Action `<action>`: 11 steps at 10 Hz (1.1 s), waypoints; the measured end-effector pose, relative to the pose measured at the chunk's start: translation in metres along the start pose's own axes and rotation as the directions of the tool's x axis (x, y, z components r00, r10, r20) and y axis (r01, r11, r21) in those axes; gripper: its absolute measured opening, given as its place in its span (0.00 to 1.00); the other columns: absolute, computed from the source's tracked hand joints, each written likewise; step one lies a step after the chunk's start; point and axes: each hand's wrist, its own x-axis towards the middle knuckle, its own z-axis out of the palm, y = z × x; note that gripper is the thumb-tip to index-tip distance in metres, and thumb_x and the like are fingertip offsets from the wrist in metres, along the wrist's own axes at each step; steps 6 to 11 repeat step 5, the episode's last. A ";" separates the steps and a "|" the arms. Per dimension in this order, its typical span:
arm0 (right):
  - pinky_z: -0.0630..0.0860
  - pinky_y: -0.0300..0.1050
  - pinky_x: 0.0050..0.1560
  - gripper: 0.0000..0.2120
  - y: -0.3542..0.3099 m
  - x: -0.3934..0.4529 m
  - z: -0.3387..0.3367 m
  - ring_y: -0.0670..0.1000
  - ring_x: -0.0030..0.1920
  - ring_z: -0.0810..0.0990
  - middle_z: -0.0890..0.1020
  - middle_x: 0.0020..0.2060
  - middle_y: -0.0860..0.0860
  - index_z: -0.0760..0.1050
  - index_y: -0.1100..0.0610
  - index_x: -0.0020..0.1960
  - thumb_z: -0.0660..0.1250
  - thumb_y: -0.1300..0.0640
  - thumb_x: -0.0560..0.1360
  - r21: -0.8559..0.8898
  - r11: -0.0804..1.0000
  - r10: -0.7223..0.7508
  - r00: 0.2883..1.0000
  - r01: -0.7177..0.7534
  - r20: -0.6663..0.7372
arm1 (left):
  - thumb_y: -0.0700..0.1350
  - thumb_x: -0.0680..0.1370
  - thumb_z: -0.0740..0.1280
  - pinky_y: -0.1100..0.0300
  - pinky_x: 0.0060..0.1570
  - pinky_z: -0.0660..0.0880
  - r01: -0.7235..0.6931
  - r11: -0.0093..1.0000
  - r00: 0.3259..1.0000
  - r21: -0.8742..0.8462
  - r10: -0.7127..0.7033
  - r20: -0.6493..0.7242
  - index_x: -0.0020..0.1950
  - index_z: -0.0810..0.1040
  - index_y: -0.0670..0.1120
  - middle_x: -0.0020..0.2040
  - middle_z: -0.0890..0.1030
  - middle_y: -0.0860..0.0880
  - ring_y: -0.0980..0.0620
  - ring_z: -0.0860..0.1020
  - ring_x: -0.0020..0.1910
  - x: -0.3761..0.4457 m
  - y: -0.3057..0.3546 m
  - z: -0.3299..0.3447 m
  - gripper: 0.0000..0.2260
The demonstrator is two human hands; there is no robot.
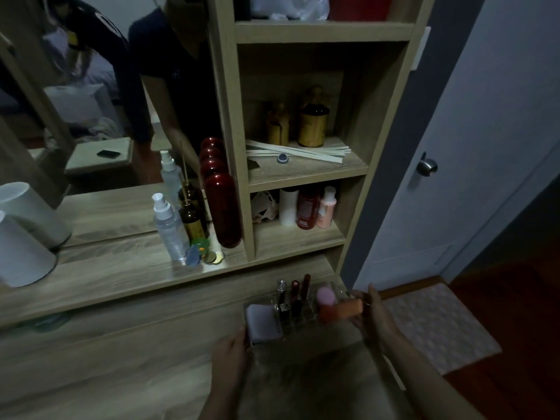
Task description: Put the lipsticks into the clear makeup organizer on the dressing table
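— Where's the clear organizer [303,316] sitting?

— On the counter [136,359], between the two sets of fingers: left fingers [242,336] at its near left corner, right fingers [371,298] at its right end.

— And the lipsticks?

— Three slim tubes stand upright in the middle slots, just right of the left fingers: a silver-capped one [281,294], a dark red one [295,295] and a taller brownish-red one [306,287].

— Anything by the right fingers?

— A blurred orange tube [348,309] lies sideways across the organizer's right end, touching those fingers. Too dim to tell more.
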 end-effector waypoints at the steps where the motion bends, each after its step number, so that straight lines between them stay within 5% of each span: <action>1: 0.66 0.68 0.68 0.24 -0.001 0.003 -0.005 0.70 0.65 0.72 0.72 0.65 0.69 0.67 0.66 0.68 0.49 0.49 0.82 0.044 0.999 0.026 0.998 -0.023 -0.059 | 0.46 0.78 0.62 0.62 0.47 0.69 -0.003 1.000 1.000 0.021 0.002 0.021 0.63 0.75 0.51 0.61 0.81 0.47 0.50 0.78 0.57 0.002 0.005 0.005 0.14; 2: 0.67 0.65 0.68 0.26 -0.003 0.004 -0.011 0.65 0.62 0.74 0.76 0.60 0.66 0.72 0.58 0.61 0.51 0.39 0.79 0.137 0.988 0.086 0.993 -0.075 -0.076 | 0.43 0.79 0.61 0.71 0.39 0.67 0.017 0.998 1.000 -0.059 -0.017 0.003 0.61 0.76 0.51 0.59 0.81 0.47 0.55 0.74 0.49 0.001 0.006 0.007 0.12; 3: 0.66 0.65 0.69 0.28 -0.003 0.003 -0.009 0.66 0.63 0.74 0.74 0.63 0.67 0.71 0.62 0.64 0.49 0.41 0.80 0.162 0.985 0.083 0.992 -0.067 -0.096 | 0.42 0.79 0.62 0.66 0.39 0.66 0.052 0.988 0.999 -0.147 -0.051 0.012 0.60 0.77 0.49 0.58 0.82 0.45 0.58 0.71 0.47 0.002 0.008 0.008 0.12; 4: 0.71 0.61 0.61 0.29 -0.012 -0.003 -0.003 0.62 0.51 0.76 0.72 0.59 0.69 0.70 0.65 0.61 0.42 0.44 0.82 0.168 0.985 0.038 0.998 -0.030 -0.043 | 0.41 0.78 0.63 0.65 0.41 0.66 0.076 0.982 0.997 -0.173 -0.074 0.017 0.60 0.78 0.49 0.58 0.82 0.44 0.58 0.72 0.48 0.002 0.006 0.008 0.12; 5: 0.67 0.60 0.64 0.31 -0.012 -0.012 -0.007 0.66 0.57 0.74 0.75 0.55 0.69 0.70 0.67 0.60 0.44 0.42 0.79 0.176 0.983 0.049 0.999 -0.048 -0.001 | 0.41 0.77 0.64 0.62 0.45 0.68 0.112 0.985 0.993 -0.132 -0.107 0.040 0.63 0.76 0.47 0.62 0.79 0.42 0.51 0.76 0.57 0.002 0.004 0.008 0.14; 11: 0.67 0.60 0.64 0.31 -0.012 -0.012 -0.007 0.66 0.57 0.74 0.75 0.55 0.69 0.70 0.67 0.60 0.44 0.42 0.79 0.176 0.983 0.049 0.999 -0.048 -0.001 | 0.41 0.77 0.64 0.62 0.45 0.68 0.112 0.985 0.993 -0.132 -0.107 0.040 0.63 0.76 0.47 0.62 0.79 0.42 0.51 0.76 0.57 0.002 0.004 0.008 0.14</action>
